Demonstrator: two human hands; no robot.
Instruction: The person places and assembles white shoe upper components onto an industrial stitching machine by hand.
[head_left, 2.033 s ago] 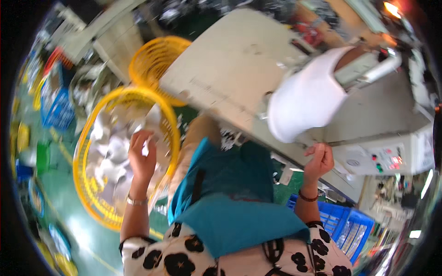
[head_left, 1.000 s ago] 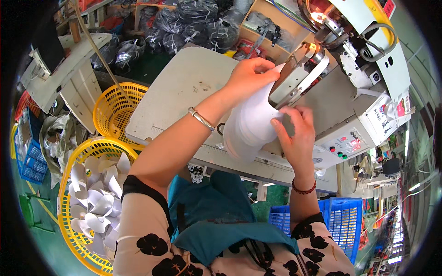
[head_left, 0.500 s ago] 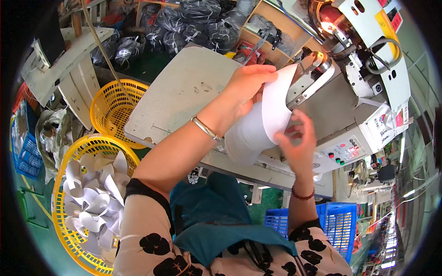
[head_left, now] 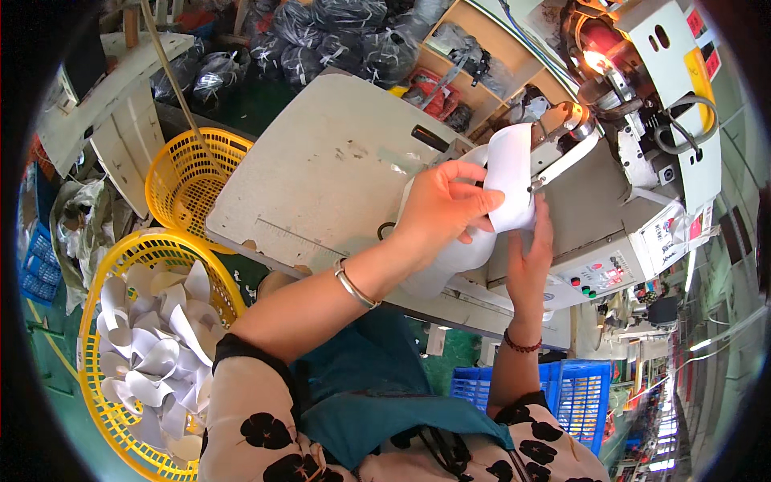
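My left hand (head_left: 448, 207) grips a white curved sheet piece (head_left: 509, 173), its thumb on the front surface and its other fingers bent. The piece wraps up against the metal arm (head_left: 569, 159) of a bench machine (head_left: 622, 108). At its lower right edge my right hand (head_left: 530, 255) has its fingers stretched upward and the thumb apart, touching the piece's lower edge. Below my left hand hangs a paler, smooth white sheet part (head_left: 459, 255); whether it is joined to the white piece is hidden.
A grey worktable (head_left: 313, 161) spreads to the left. On the floor stand a yellow basket (head_left: 90, 353) full of curved white pieces, another yellow basket (head_left: 157, 173) and a blue crate (head_left: 582, 398). A control box (head_left: 590, 277) with buttons sits at right. A lamp (head_left: 596, 63) glows on the machine.
The white piece has turned and sits lower against the machine arm. My left hand has shifted lower, its thumb now on the front. My right hand's fingers have straightened upward along the edge.
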